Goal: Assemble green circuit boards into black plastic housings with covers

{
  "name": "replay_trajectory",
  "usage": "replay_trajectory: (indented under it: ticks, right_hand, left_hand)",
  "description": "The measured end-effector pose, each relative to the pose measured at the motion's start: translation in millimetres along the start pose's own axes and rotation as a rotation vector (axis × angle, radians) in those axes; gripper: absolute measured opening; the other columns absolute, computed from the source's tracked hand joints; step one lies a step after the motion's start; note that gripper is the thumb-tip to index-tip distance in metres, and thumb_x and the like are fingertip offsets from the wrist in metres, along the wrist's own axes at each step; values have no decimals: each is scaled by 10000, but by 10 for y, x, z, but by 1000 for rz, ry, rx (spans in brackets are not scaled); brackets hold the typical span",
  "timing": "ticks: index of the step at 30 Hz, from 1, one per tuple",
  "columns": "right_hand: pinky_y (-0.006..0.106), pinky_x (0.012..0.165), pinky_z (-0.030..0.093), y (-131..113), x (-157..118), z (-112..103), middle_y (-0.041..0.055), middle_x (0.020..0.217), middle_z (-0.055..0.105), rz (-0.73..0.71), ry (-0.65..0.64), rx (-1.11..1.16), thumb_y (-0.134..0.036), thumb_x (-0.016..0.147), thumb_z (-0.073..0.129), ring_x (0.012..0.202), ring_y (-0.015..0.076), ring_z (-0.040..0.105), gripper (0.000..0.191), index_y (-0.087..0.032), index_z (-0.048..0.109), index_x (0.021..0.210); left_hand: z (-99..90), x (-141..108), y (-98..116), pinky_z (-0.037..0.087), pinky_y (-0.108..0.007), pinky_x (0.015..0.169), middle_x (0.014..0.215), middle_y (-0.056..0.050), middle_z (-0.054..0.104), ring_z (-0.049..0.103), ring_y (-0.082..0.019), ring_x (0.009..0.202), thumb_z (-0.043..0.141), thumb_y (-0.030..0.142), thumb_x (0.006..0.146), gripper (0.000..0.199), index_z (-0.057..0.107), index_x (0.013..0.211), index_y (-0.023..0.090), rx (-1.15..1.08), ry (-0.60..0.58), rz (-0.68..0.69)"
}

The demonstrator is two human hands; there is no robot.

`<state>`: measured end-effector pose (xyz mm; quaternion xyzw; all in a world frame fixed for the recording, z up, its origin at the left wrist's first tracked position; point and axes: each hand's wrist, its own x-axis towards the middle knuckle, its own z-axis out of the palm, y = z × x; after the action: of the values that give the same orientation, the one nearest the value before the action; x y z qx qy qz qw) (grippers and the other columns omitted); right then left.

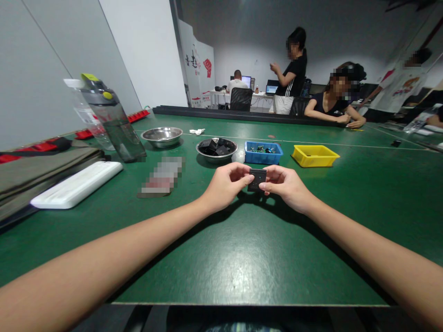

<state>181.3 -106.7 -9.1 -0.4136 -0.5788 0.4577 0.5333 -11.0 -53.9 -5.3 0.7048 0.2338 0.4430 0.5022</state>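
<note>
Both hands pinch one small black square plastic case [256, 180], held a little above the green table. My left hand [226, 185] grips its left edge with thumb and fingers. On the opposite edge, my right hand [287, 186] has its thumb across the lower front corner. Small holes or marks dot the face turned to me; the back is hidden. Just beyond the hands stands a metal bowl [217, 159] of black plastic pieces [218, 146]. Beside it are a blue tray [263, 158] with small green and metallic parts and a yellow tray [315, 159], its contents mostly hidden.
Another metal bowl [162, 138] stands farther left, near a grey drinking bottle [119, 124] and a clear bottle. A white flat block [78, 184] and a bag [44, 173] lie on the left of the green table [242, 263]. Several people are across the room.
</note>
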Motion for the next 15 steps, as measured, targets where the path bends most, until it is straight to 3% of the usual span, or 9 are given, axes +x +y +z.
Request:
replay_trajectory:
  ticks: [8, 15]
  right_hand:
    - [254, 573, 512, 47, 25, -43, 5, 780, 710, -19, 73, 47, -319, 635, 895, 688, 136, 619, 397, -181, 695, 950]
    - [267, 583, 514, 61, 29, -39, 3, 772, 719, 7, 75, 73, -290, 611, 906, 679, 139, 625, 462, -182, 678, 997]
  left_hand:
    - [16, -27, 33, 515, -271, 737, 824, -13, 674, 604, -116, 734, 777, 243, 726, 282, 665, 955, 122, -13, -67, -45]
    - [16, -15, 32, 504, -266, 718, 790, -3, 662, 589, -108, 709, 758, 232, 726, 247, 659, 926, 126, -8, -50, -40]
